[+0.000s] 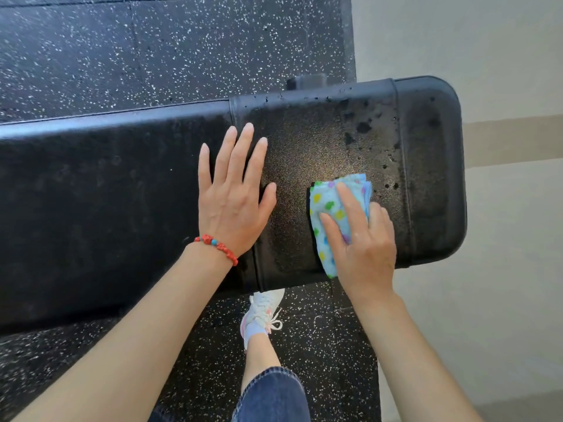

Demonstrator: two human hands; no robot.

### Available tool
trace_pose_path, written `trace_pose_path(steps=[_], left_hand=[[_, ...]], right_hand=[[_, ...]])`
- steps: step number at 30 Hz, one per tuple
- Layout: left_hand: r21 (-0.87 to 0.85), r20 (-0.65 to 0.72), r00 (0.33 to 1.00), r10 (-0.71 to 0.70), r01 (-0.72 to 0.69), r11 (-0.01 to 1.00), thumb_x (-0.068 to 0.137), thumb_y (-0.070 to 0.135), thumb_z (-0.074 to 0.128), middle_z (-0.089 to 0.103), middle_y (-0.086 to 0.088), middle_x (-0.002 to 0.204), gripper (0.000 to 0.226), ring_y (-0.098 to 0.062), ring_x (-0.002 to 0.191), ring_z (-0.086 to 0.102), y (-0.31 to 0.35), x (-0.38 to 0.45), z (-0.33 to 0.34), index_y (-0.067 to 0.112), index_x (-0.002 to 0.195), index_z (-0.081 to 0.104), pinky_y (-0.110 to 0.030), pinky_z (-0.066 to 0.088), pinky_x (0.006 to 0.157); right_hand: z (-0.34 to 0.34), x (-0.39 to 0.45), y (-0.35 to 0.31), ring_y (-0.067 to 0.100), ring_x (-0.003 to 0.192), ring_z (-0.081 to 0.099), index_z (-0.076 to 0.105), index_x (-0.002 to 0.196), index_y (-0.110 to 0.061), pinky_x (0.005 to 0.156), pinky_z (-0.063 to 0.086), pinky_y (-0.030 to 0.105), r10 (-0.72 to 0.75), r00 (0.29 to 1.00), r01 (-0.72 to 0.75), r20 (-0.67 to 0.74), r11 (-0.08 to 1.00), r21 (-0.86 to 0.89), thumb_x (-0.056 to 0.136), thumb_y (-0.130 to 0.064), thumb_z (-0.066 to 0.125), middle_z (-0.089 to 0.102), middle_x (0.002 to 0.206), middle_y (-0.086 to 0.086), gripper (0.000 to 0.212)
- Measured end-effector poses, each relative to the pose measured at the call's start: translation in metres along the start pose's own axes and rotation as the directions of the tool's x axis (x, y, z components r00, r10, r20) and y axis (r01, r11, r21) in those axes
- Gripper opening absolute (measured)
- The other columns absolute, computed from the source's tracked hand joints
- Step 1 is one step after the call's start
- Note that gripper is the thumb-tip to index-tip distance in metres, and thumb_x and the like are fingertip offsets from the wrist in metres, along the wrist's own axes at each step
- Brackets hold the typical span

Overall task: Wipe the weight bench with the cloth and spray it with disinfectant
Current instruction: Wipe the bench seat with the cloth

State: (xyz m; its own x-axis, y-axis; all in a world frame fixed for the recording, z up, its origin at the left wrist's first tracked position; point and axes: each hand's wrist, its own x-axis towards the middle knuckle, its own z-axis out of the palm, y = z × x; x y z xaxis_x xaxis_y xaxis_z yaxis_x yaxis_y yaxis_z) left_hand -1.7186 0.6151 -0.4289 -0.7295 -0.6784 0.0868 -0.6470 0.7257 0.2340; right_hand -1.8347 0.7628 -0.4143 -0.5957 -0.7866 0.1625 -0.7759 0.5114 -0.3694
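The black padded weight bench (122,193) runs across the view from left to right. Its right end section is speckled with wet droplets. My left hand (233,193), with a red bead bracelet at the wrist, lies flat with straight fingers on the pad near the seam. My right hand (362,239) presses a folded light-blue cloth (327,205) with coloured dots onto the right section, fingers stretched over it and the thumb side curled at its edge. No spray bottle is in view.
Black speckled rubber flooring (152,50) lies behind and beneath the bench. A pale floor and wall (502,71) fill the right side. My leg in jeans and a white sneaker (263,312) stand just under the bench's near edge.
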Motion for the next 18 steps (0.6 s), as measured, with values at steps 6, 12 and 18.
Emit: trace_pose_path(steps=[6,12,18], left_hand=[[-0.028,-0.005,1.000,-0.014,0.013,1.000,0.091,0.030,0.042,0.037,-0.017,0.146,0.054,-0.031,0.137,0.028,0.020,0.010,0.002,0.004,0.138,0.041,-0.053,0.017,0.113],[0.013,0.012,1.000,-0.023,0.023,1.000,0.092,0.032,0.040,0.036,-0.017,0.147,0.054,-0.032,0.137,0.028,0.027,0.017,0.009,0.005,0.139,0.040,-0.053,0.018,0.112],[0.004,0.021,1.000,-0.017,0.016,1.000,0.093,0.033,0.038,0.034,-0.018,0.148,0.054,-0.032,0.138,0.025,0.026,0.017,0.009,0.005,0.140,0.038,-0.052,0.016,0.113]], right_hand=[[0.018,0.105,0.007,0.036,0.070,0.056,0.060,0.117,-0.007,0.065,0.047,0.039,0.052,0.995,-0.049,-0.090,0.998,0.029,0.087,-0.035,0.051,0.058,0.079,0.021,0.042],[0.016,0.104,0.012,0.033,0.070,0.056,0.058,0.122,-0.009,0.065,0.046,0.036,0.023,0.993,-0.022,-0.114,1.000,0.010,0.090,-0.035,0.049,0.057,0.079,0.018,0.042],[-0.009,0.027,0.032,0.030,0.071,0.052,0.055,0.124,-0.010,0.071,0.039,0.033,0.077,0.997,-0.078,-0.024,0.997,-0.018,0.092,-0.035,0.049,0.054,0.080,0.016,0.040]])
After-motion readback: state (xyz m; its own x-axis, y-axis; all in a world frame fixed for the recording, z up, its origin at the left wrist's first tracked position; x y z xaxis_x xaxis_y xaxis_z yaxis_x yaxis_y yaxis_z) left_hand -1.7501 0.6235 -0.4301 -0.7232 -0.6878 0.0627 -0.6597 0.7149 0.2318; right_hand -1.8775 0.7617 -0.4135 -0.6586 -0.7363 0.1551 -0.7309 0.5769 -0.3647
